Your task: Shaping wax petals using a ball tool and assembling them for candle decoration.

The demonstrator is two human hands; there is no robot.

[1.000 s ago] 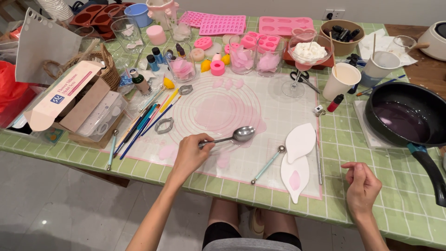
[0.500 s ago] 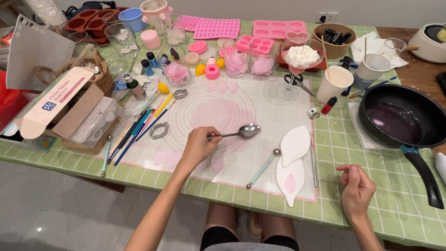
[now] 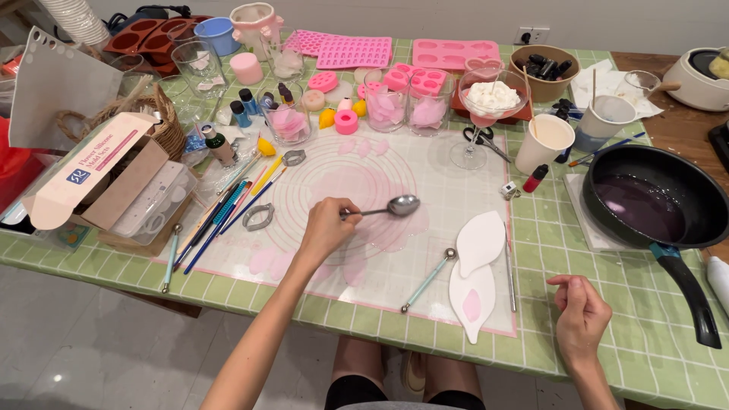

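I've got my left hand (image 3: 325, 229) over the mat (image 3: 425, 250), its grip pinched on the handle of a spoon (image 3: 389, 207), and the bowl of that spoon sits level above the pink circles printed at the mat's middle. My right hand (image 3: 581, 319) is off the mat, past its right edge on the green tiled tabletop (image 3: 653, 349), fingers curled loosely inward, holding nothing and touching nothing that I can see. On the mat's right part lie two white petal-shaped pieces (image 3: 477, 266), overlapping, the nearer one with a pink spot, and just left of them a ball tool (image 3: 427, 279) lies slanted. At the mat's left edge there's a fan of brushes (image 3: 228, 216), with two metal cutters (image 3: 259, 218) beside them, one near the brush tips and one further up. Left of the mat stands an open cardboard box (image 3: 99, 182) in front of a basket (image 3: 168, 125). Right of the mat, well clear of it, a black pan (image 3: 653, 205) with purple liquid rests on a white cloth, handle pointing toward me. Behind the mat I see a stemmed glass (image 3: 486, 106) heaped with white cream, scissors (image 3: 480, 139) at its foot, a white cup (image 3: 545, 143), jars of pink petals (image 3: 387, 106) and pink moulds (image 3: 353, 52).
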